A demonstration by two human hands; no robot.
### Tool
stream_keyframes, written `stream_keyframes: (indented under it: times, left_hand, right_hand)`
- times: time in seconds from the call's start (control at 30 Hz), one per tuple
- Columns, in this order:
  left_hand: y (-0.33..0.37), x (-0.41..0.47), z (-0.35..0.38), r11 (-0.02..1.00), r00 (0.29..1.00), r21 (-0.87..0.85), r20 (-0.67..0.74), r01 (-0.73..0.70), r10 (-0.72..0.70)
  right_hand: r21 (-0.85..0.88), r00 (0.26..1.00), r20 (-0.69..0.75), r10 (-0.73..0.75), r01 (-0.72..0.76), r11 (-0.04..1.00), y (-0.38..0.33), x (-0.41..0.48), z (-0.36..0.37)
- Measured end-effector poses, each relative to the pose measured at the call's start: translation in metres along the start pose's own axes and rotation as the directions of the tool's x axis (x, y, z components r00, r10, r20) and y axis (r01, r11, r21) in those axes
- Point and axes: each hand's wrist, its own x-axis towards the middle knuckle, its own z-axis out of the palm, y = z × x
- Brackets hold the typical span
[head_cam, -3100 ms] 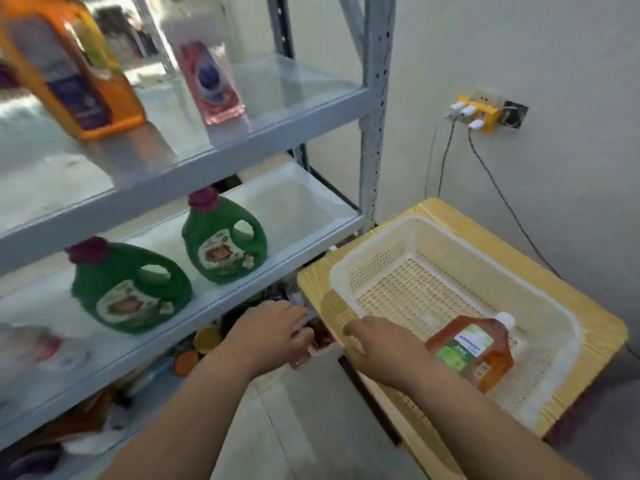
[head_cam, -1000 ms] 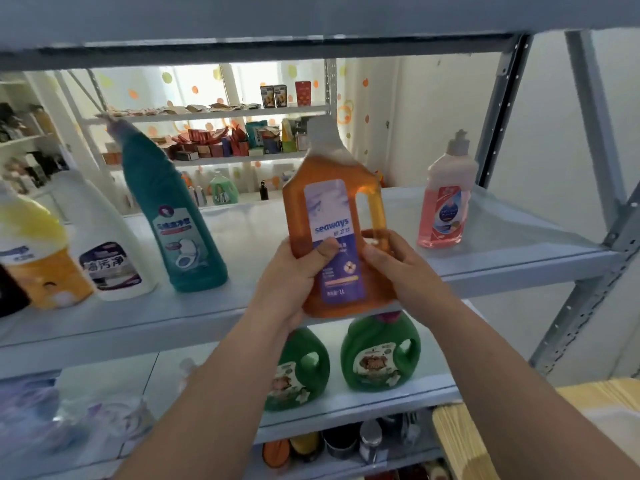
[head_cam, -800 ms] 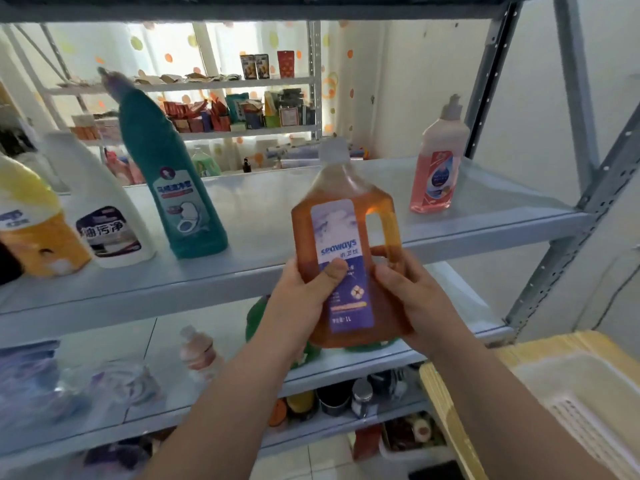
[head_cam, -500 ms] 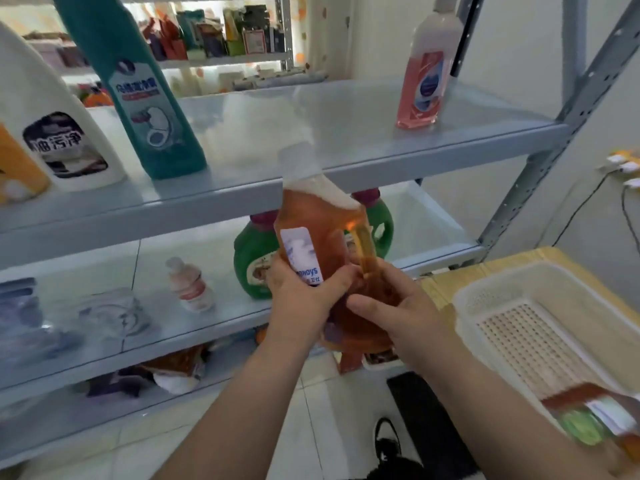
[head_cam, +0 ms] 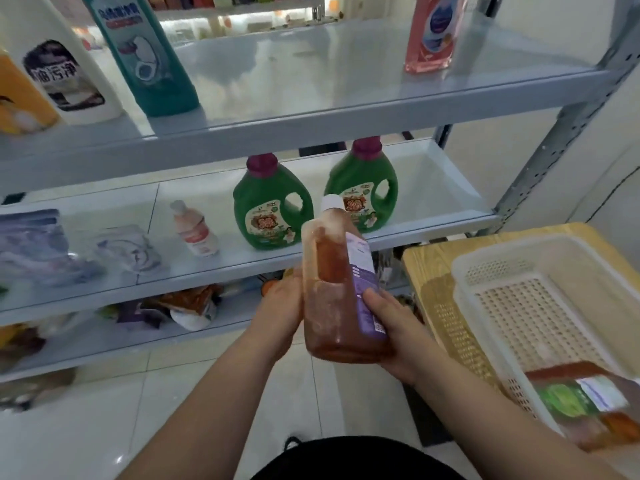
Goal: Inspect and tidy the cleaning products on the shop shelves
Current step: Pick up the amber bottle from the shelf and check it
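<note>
At the centre of the frame the person holds an amber bottle point(head_cam: 341, 292) with a white cap and a purple label, tilted so its narrow side faces the camera. The left hand point(head_cam: 282, 313) presses flat against the bottle's left side, fingers together and mostly hidden behind it. The right hand point(head_cam: 398, 327) cups the lower right, its fingers closed around the label edge and base. The bottle is in the air, in front of the middle shelf point(head_cam: 381, 237) and just left of the white basket point(head_cam: 519, 306).

As for progress, this bottle looks to be mid-inspection and not yet placed anywhere. One bottle with a green label point(head_cam: 588, 403) already lies in the basket at the lower right, so some sorting seems done. Much appears left: on the top shelf point(head_cam: 346, 109) a teal bottle point(head_cam: 145, 53), a white bottle point(head_cam: 65, 71) and a pink bottle point(head_cam: 433, 32) stand untouched, well apart. On the middle shelf two green jugs point(head_cam: 273, 209) stand side by side, with a small pale bottle point(head_cam: 195, 230) and crumpled packets point(head_cam: 45, 247) to their left. The lowest shelf, at lower left, is cluttered and blurred.
</note>
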Motion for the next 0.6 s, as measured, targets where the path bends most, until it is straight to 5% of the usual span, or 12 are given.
stream_keyframes:
  times: [0.03,0.1,0.17,0.43,0.53,0.6]
  left_hand:
    - [-0.005,-0.005,0.002,0.996,0.997,0.071,0.054,-0.055,0.052]
    - [-0.019,-0.013,0.007,0.997,0.986,-0.064,0.160,-0.045,0.055]
    - [-0.030,-0.022,0.013,0.984,0.975,0.072,0.165,-0.164,0.151]
    - [-0.059,-0.043,0.040,0.890,0.932,0.363,-0.123,-0.277,0.340]
    - [-0.066,-0.048,0.049,0.942,0.928,0.223,-0.223,-0.250,0.299]
    - [-0.068,-0.051,0.054,0.981,0.967,-0.032,-0.175,-0.191,0.183]
  right_hand:
    - [-0.046,0.999,-0.015,-0.035,0.035,0.998,-0.002,0.000,-0.007]
    - [-0.166,0.996,-0.037,-0.078,0.071,0.984,-0.005,-0.001,-0.021]
    - [-0.262,0.995,-0.027,-0.093,0.083,0.962,-0.006,-0.004,-0.030]
    - [-0.336,0.993,0.007,-0.115,0.111,0.935,-0.006,-0.013,-0.047]
    - [-0.192,0.995,0.077,-0.063,0.077,0.978,-0.017,-0.019,-0.049]
    - [-0.120,0.995,0.100,-0.015,0.027,0.992,-0.028,-0.015,-0.052]
